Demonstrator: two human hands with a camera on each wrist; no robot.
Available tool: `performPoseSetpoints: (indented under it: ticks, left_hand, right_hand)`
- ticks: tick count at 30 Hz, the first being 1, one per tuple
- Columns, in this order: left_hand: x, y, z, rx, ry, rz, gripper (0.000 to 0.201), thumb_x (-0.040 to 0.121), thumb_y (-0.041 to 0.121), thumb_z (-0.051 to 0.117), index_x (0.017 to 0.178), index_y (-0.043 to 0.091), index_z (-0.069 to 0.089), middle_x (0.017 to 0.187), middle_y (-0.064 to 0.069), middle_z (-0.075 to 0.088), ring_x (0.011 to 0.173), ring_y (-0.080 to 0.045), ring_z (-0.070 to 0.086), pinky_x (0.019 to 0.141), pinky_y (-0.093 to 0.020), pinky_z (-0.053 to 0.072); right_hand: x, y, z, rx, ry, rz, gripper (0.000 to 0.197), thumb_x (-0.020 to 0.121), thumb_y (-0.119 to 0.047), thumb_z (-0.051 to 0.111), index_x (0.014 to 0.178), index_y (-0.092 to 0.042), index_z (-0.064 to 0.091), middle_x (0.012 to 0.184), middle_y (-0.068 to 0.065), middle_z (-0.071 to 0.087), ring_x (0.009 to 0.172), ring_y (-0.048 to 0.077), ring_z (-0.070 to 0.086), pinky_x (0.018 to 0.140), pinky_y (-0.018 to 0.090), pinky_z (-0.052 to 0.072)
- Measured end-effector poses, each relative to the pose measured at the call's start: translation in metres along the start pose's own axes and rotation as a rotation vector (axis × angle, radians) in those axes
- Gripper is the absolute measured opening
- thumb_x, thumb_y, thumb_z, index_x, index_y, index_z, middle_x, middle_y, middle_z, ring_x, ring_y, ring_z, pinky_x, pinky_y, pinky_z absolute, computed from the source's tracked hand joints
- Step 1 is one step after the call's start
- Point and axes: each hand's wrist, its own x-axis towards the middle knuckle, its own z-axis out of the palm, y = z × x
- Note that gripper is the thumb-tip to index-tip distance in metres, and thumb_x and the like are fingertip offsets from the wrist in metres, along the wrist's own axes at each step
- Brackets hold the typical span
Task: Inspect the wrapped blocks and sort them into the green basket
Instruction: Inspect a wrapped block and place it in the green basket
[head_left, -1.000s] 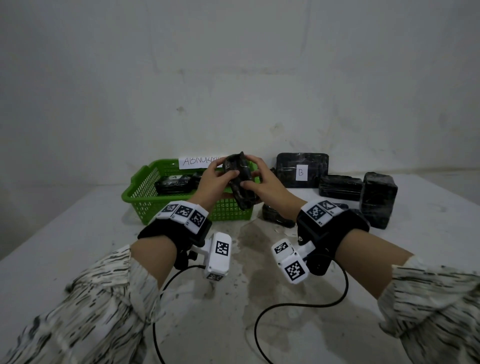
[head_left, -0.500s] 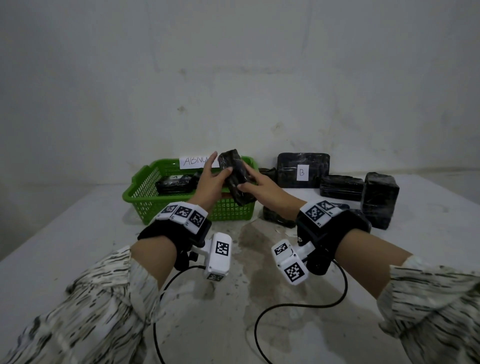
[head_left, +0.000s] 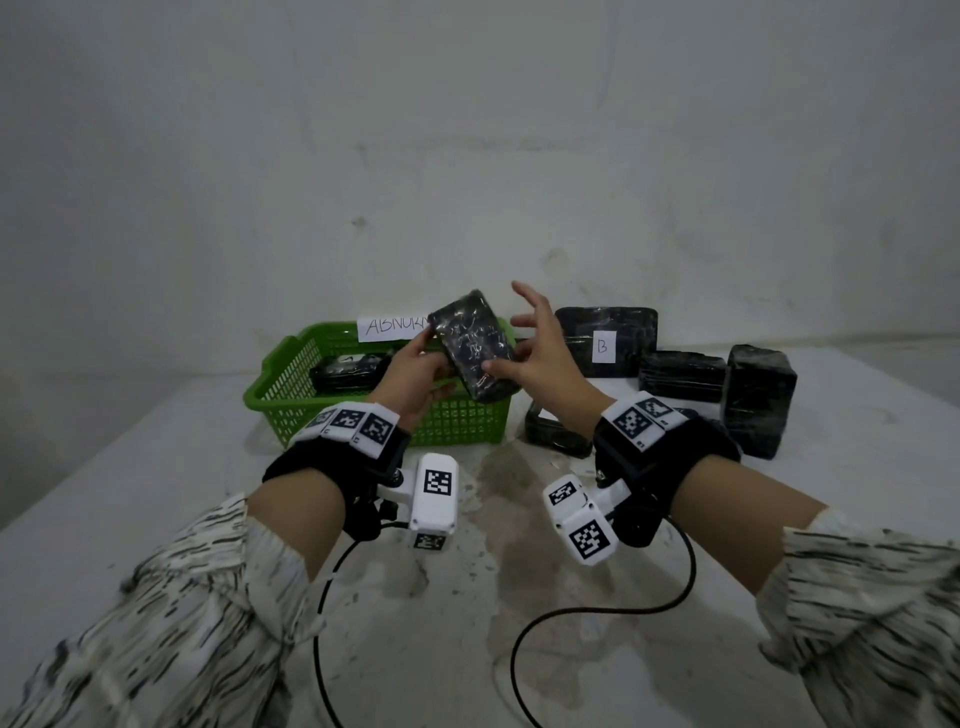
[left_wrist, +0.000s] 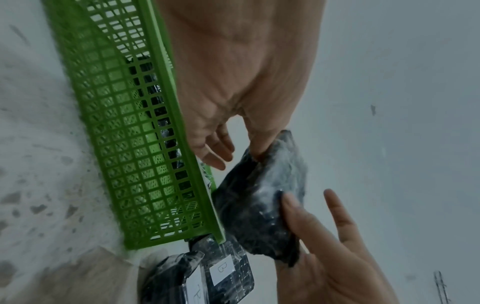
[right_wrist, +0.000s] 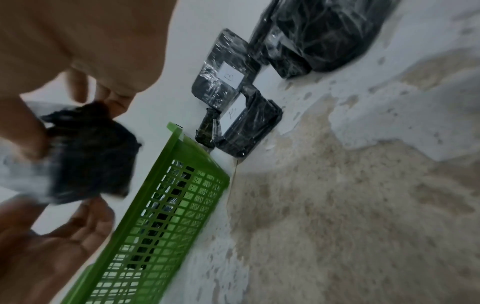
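1. While the left hand grips the block by its near edge, thumb on one face and fingers behind, the right hand is spread, its thumb and one fingertip touching the block's right side and the other fingers lifted clear.
2. Held tilted in the air, the block sits over the right end of the basket, in front of a paper label.
3. It looks stiff and keeps its slab shape. The glossy film wrapped round it is wrinkled and probably slick, so a flat pinch could slide.
4. One hand carries it with no sag, which suggests moderate weight.
5. Best hold, I judge, is across the short edges or corners, where the film bunches, as the left wrist view shows.
6. One wrapped block already lies in the basket. The other blocks stand right of it on the table, one marked B.
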Motion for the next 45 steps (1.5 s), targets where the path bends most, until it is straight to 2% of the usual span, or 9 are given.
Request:
performPoseSetpoints:
  ticks: [6, 11, 14, 17, 22, 35, 39, 42, 45]
  left_hand:
    - [-0.003, 0.007, 0.012, -0.110, 0.008, 0.029, 0.040, 0.101, 0.043, 0.032, 0.125, 0.014, 0.043, 0.116, -0.015, 0.059, 0.097, -0.026, 0.062, 0.072, -0.036, 0.056]
    - [-0.001, 0.005, 0.016, -0.037, 0.023, 0.105, 0.041, 0.096, 0.024, 0.050, 0.134, 0.007, 0.046, 0.109, -0.009, 0.060, 0.097, -0.024, 0.059, 0.073, -0.031, 0.053]
    - [-0.005, 0.005, 0.019, -0.005, -0.024, 0.138, 0.032, 0.097, 0.022, 0.048, 0.128, 0.012, 0.053, 0.103, -0.003, 0.061, 0.092, -0.018, 0.060, 0.075, -0.029, 0.053]
    - [-0.007, 0.007, 0.021, -0.002, -0.048, 0.130, 0.032, 0.097, 0.023, 0.048, 0.127, 0.015, 0.054, 0.107, -0.003, 0.062, 0.099, -0.018, 0.059, 0.080, -0.029, 0.052]
    - [-0.009, 0.005, 0.021, 0.046, -0.089, 0.090, 0.039, 0.095, 0.010, 0.049, 0.134, 0.014, 0.049, 0.114, -0.009, 0.059, 0.103, -0.022, 0.056, 0.084, -0.034, 0.050]
    - [-0.005, 0.004, 0.023, 0.026, -0.004, 0.160, 0.041, 0.095, 0.002, 0.047, 0.136, 0.006, 0.045, 0.120, -0.018, 0.058, 0.108, -0.028, 0.058, 0.086, -0.034, 0.052]
    - [-0.006, 0.007, 0.022, -0.033, -0.071, 0.141, 0.052, 0.093, 0.002, 0.051, 0.142, 0.015, 0.039, 0.122, -0.018, 0.060, 0.106, -0.028, 0.062, 0.090, -0.038, 0.053]
    - [-0.007, 0.006, 0.021, -0.068, -0.100, 0.136, 0.053, 0.093, 0.001, 0.051, 0.142, 0.018, 0.038, 0.116, -0.016, 0.063, 0.100, -0.026, 0.065, 0.091, -0.040, 0.053]
    - [-0.006, 0.007, 0.017, -0.141, -0.063, 0.102, 0.043, 0.096, 0.012, 0.049, 0.139, 0.016, 0.042, 0.119, -0.010, 0.062, 0.097, -0.022, 0.065, 0.080, -0.035, 0.057]
  right_hand:
    - [-0.001, 0.002, 0.003, -0.289, -0.020, -0.188, 0.067, 0.076, -0.007, 0.075, 0.137, -0.014, 0.048, 0.111, 0.006, 0.041, 0.110, 0.020, 0.047, 0.100, 0.034, 0.045]
    - [-0.001, -0.003, 0.006, -0.130, 0.093, -0.200, 0.012, 0.084, -0.019, 0.070, 0.093, -0.015, 0.063, 0.080, 0.002, 0.049, 0.077, 0.015, 0.048, 0.070, 0.021, 0.039]
    - [0.005, -0.006, 0.006, 0.090, 0.134, 0.053, 0.022, 0.088, -0.024, 0.066, 0.102, -0.014, 0.052, 0.081, 0.000, 0.049, 0.071, 0.010, 0.050, 0.065, 0.020, 0.044]
    - [0.003, -0.005, 0.008, 0.193, -0.084, 0.238, 0.038, 0.098, -0.035, 0.049, 0.126, -0.010, 0.049, 0.111, 0.006, 0.059, 0.098, 0.014, 0.060, 0.087, 0.024, 0.049]
    - [-0.002, 0.001, 0.011, 0.073, -0.058, 0.216, 0.037, 0.099, -0.040, 0.043, 0.119, -0.013, 0.057, 0.116, 0.010, 0.064, 0.109, 0.024, 0.061, 0.100, 0.046, 0.046]
    - [-0.006, -0.003, 0.006, 0.285, -0.072, 0.225, 0.049, 0.089, -0.015, 0.064, 0.134, -0.011, 0.046, 0.117, 0.009, 0.061, 0.104, 0.020, 0.062, 0.088, 0.031, 0.053]
    - [-0.007, -0.002, 0.006, 0.314, -0.003, 0.212, 0.049, 0.087, -0.011, 0.066, 0.132, -0.012, 0.047, 0.114, 0.006, 0.062, 0.102, 0.020, 0.063, 0.085, 0.029, 0.055]
    - [-0.006, -0.007, 0.005, 0.407, -0.048, 0.232, 0.047, 0.089, -0.017, 0.064, 0.132, -0.014, 0.047, 0.119, 0.009, 0.061, 0.104, 0.022, 0.064, 0.081, 0.032, 0.058]
    - [-0.005, -0.007, 0.005, 0.375, -0.195, 0.254, 0.083, 0.082, -0.040, 0.070, 0.149, -0.037, 0.021, 0.148, 0.003, 0.037, 0.125, 0.022, 0.051, 0.095, 0.044, 0.052]
